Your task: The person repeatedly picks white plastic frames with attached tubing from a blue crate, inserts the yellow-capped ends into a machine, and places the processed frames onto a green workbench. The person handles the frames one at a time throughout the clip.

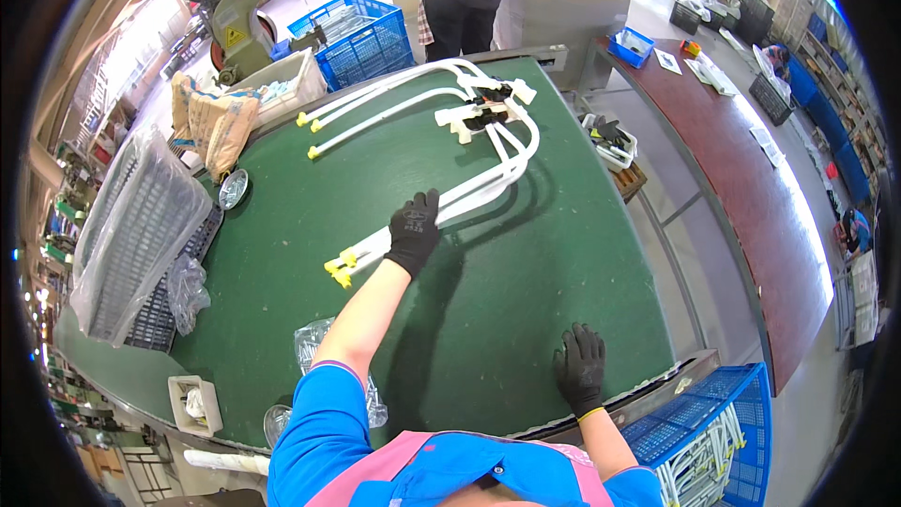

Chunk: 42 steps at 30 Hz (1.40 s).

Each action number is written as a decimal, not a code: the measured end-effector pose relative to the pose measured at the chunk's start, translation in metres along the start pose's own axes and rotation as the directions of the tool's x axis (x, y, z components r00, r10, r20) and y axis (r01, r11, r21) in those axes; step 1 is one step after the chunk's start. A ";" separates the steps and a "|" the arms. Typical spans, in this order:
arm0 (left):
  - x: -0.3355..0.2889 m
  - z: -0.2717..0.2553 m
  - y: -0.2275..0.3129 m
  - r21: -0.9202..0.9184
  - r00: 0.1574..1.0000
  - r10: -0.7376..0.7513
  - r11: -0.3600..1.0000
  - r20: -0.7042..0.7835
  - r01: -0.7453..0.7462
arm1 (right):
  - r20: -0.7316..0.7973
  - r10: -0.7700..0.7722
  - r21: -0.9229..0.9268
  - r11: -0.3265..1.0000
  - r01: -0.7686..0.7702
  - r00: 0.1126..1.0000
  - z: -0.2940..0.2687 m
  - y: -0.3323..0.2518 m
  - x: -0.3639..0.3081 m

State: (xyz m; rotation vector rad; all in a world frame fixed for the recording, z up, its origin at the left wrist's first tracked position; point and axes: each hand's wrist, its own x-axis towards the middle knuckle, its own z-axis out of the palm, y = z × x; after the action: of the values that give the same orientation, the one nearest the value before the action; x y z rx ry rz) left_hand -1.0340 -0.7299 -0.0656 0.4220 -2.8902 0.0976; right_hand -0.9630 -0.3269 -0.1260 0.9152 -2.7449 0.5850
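On the green tabletop [272, 263], the bent white tubes [481, 182] lie slantwise, their yellow caps [346, 257] toward the near left and their curved ends toward the far right. The left hand [413, 233], in a black glove, reaches over the near run of tubes; its fingers look closed around them, though their undersides are hidden. The right hand [580, 371], gloved alike, holds nothing: its fingers are slightly parted, palm down by the near right edge, well apart from the tubes. As far as I can judge, much of the joining is done: the visible free ends are capped, and black joints [488, 118] with white brackets [455, 115] sit where the tubes meet. Whether every joint is secured I cannot tell. The tubes are on the tabletop, not put away, so placing them elsewhere may be left. More white tubes fill the blue crate [765, 413] at the lower right; whether those are finished pieces or waiting stock is unclear.
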 end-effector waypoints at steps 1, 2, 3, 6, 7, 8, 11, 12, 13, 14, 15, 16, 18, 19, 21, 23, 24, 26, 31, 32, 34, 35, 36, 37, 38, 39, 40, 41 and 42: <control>0.006 0.006 -0.007 0.000 1.000 0.019 1.000 0.003 -0.019 | 0.000 0.005 0.005 1.000 -0.005 1.000 0.000 -0.001 0.000; 0.011 0.012 -0.014 0.026 0.997 0.054 0.998 -0.050 -0.053 | -0.004 -0.006 0.009 1.000 0.006 1.000 0.001 -0.002 0.000; 0.015 0.016 -0.021 0.050 0.981 0.099 0.995 -0.166 -0.092 | -0.010 0.003 0.010 1.000 -0.003 1.000 0.001 -0.003 0.000; 0.018 0.023 -0.034 -0.003 0.995 -0.098 0.995 -0.028 0.098 | -0.036 -0.003 0.017 1.000 0.003 0.999 0.001 -0.002 -0.002; 0.014 0.023 -0.035 -0.009 0.983 -0.181 0.983 0.020 0.182 | -0.037 -0.003 0.019 1.000 0.003 0.999 0.001 -0.002 -0.003; 0.007 0.022 -0.035 -0.115 0.987 -0.160 0.981 -0.028 0.155 | -0.006 0.012 0.012 1.000 -0.012 1.000 0.002 -0.001 -0.004; -0.047 0.012 -0.027 -0.241 0.989 -0.046 0.970 -0.140 0.011 | -0.026 -0.004 0.002 1.000 0.004 1.000 0.007 0.003 -0.006; -0.076 0.007 -0.022 -0.251 0.990 -0.028 0.968 -0.137 -0.008 | -0.020 -0.006 0.012 1.000 0.006 1.000 0.009 0.005 -0.007; -0.108 -0.001 -0.017 -0.250 0.986 -0.006 0.968 -0.166 -0.036 | -0.016 -0.009 0.025 1.000 0.010 1.000 0.010 0.006 -0.008; -0.142 -0.010 -0.012 -0.308 0.996 -0.012 0.951 -0.085 -0.015 | -0.025 -0.017 0.035 0.999 0.017 1.000 0.011 0.007 -0.008; -0.179 -0.020 -0.006 -0.360 0.999 -0.010 0.933 -0.042 -0.006 | -0.041 -0.021 0.046 0.999 0.022 0.999 0.012 0.008 -0.007; -0.218 -0.031 0.003 -0.394 0.999 -0.035 0.918 0.013 0.037 | -0.065 -0.029 0.055 0.998 0.033 0.997 0.013 0.009 -0.008; -0.295 -0.054 0.025 -0.517 0.996 -0.068 0.851 0.065 0.092 | -0.078 -0.030 0.039 0.999 0.034 0.996 0.014 0.009 -0.008; -0.334 -0.067 0.037 -0.600 0.995 -0.084 0.794 0.054 0.100 | -0.071 -0.030 0.014 0.999 0.031 0.997 0.014 0.009 -0.009; -0.408 -0.089 0.069 -0.607 0.993 -0.099 0.786 0.059 0.115 | -0.056 -0.036 -0.006 0.999 0.036 0.998 0.016 0.008 -0.008; -0.480 -0.104 0.106 -0.632 0.968 -0.152 0.735 0.198 0.245 | -0.040 -0.035 -0.013 0.999 0.035 0.999 0.019 0.009 -0.007; -0.510 -0.107 0.125 -0.722 0.951 -0.225 0.619 0.215 0.309 | -0.045 -0.070 -0.001 0.998 0.070 0.997 0.021 0.010 -0.007; -0.564 -0.104 0.169 -0.806 0.905 -0.351 0.448 0.238 0.386 | -0.094 -0.131 -0.002 0.991 0.132 0.987 0.023 0.017 -0.004; -0.654 -0.097 0.288 -0.874 0.642 -0.738 0.156 0.206 0.461 | 0.012 -0.213 0.180 0.962 0.207 0.977 0.027 0.021 0.003; -0.667 -0.101 0.302 -0.859 0.617 -0.746 0.124 0.248 0.496 | 0.165 -0.180 0.327 0.938 0.119 0.970 0.028 0.012 0.005; -0.689 -0.109 0.321 -0.781 0.596 -0.784 0.258 0.175 0.568 | 0.154 -0.258 0.626 0.772 0.108 0.954 0.036 -0.023 -0.010; -0.696 -0.114 0.329 -0.703 0.608 -0.791 0.396 0.065 0.591 | 0.165 -0.397 0.653 0.730 0.201 0.903 0.040 -0.047 -0.019; -0.705 -0.120 0.334 -0.669 0.598 -0.783 0.352 0.172 0.654 | 0.183 -0.510 0.686 0.678 0.262 0.840 0.042 -0.074 -0.031; -0.714 -0.126 0.343 -0.582 0.535 -0.834 0.372 0.132 0.723 | 0.212 -0.596 0.713 0.636 0.294 0.774 0.042 -0.101 -0.048; -0.720 -0.132 0.350 -0.592 0.498 -0.847 0.308 0.186 0.745 | 0.159 -0.690 0.798 0.511 0.319 0.706 0.041 -0.129 -0.071; -0.729 -0.137 0.356 -0.562 0.470 -0.852 0.277 0.232 0.780 | 0.157 -0.752 0.844 0.439 0.309 0.640 0.036 -0.158 -0.095; -0.740 -0.142 0.365 -0.577 0.440 -0.874 0.255 0.205 0.776 | 0.154 -0.804 0.860 0.395 0.323 0.574 0.030 -0.184 -0.120; -0.755 -0.148 0.376 -0.575 0.382 -0.896 0.194 0.225 0.795 | 0.126 -0.859 0.889 0.320 0.329 0.496 0.023 -0.210 -0.149; -0.771 -0.153 0.386 -0.572 0.336 -0.916 0.158 0.219 0.805 | 0.104 -0.919 0.912 0.240 0.332 0.380 0.013 -0.232 -0.175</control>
State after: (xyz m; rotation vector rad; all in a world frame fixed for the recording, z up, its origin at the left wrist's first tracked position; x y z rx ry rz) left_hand -0.3937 -0.1339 -0.1026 1.7327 -1.8164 -0.9057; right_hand -0.6838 -0.4083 -0.1187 2.8753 -1.8322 1.5339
